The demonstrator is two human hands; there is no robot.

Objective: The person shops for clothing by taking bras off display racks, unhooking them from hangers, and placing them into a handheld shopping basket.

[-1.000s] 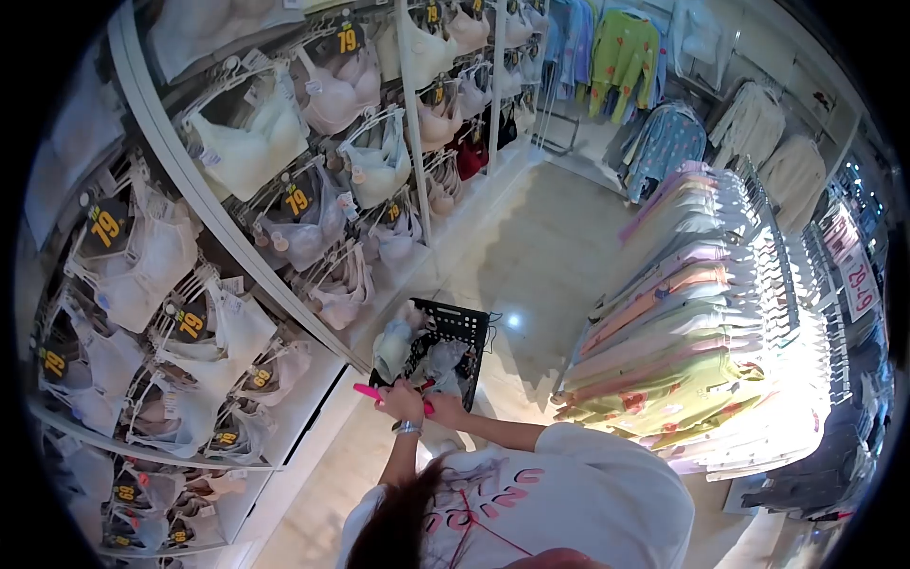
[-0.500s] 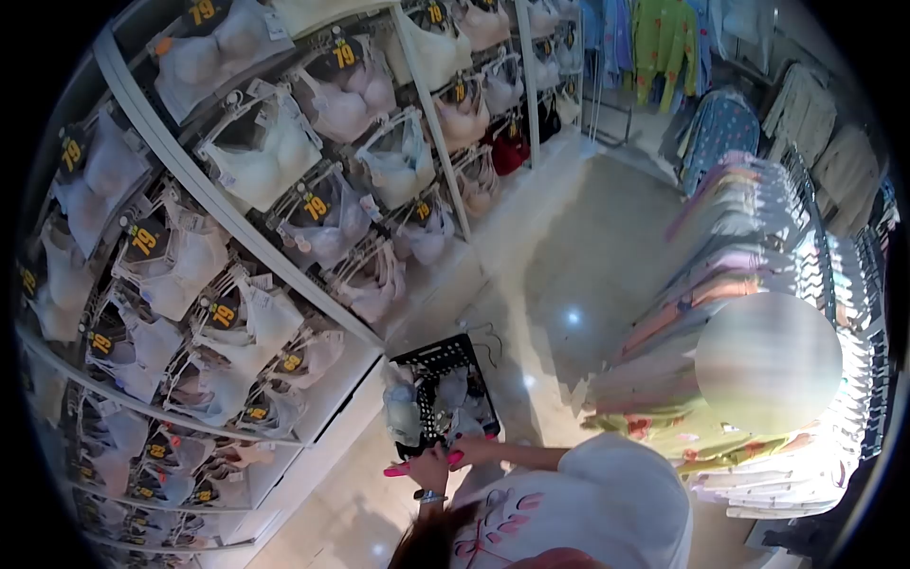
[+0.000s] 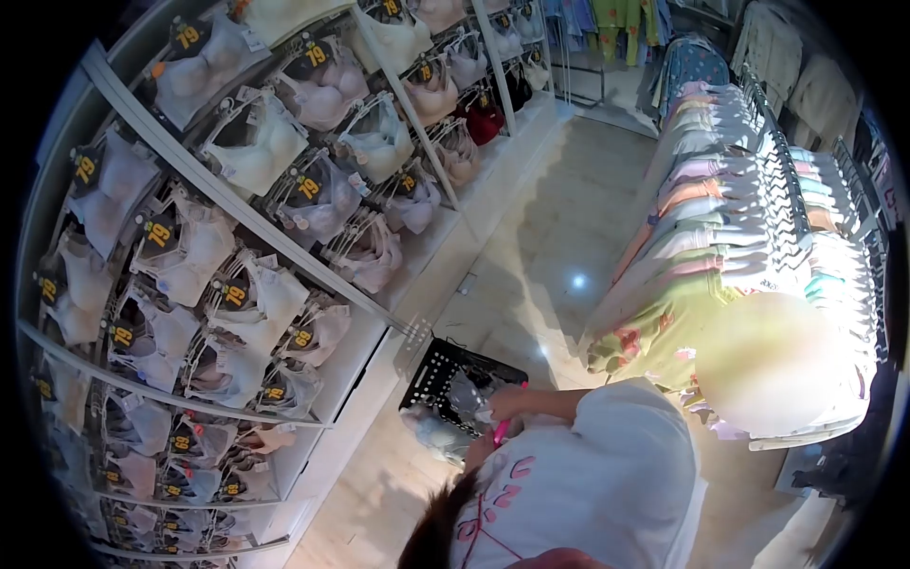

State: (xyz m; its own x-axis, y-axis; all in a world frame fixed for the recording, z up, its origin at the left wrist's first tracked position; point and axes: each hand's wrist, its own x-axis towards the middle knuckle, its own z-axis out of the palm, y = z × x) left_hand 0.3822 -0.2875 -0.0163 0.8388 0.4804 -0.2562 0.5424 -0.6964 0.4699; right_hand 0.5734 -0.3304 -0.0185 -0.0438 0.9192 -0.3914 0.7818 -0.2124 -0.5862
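A black perforated basket (image 3: 427, 376) is seen just ahead of the two hands, off toward the person's left, between the white display base (image 3: 365, 365) and the rack of pastel tops (image 3: 697, 209); it lies nearer the base. Its long axis appears to be pointed away from the body, with one short rim turned toward the hands. By that near rim a pink handle (image 3: 500, 431) is seen, set crosswise to the long axis and roughly along the rim.

The right hand (image 3: 507, 402) is brought in over the near rim, by its right corner, and appears to be closed around the handle. It is judged to be the nearer hand to the basket's inside. The left hand (image 3: 478, 452) is placed at the left end of the handle, just outside the near rim; its fingers are too small and partly covered, so whether they are clenched on the handle or only laid against it cannot be told. Its forearm is hidden by dark hair (image 3: 441, 517) and the white shirt (image 3: 607, 465).

Inside the basket, grey wrapped items (image 3: 464, 394) are bunched close to the right hand. A pale garment (image 3: 436, 431) is seen along the left long edge. Whether the basket is touched by the floor (image 3: 540, 237) beneath cannot be told.
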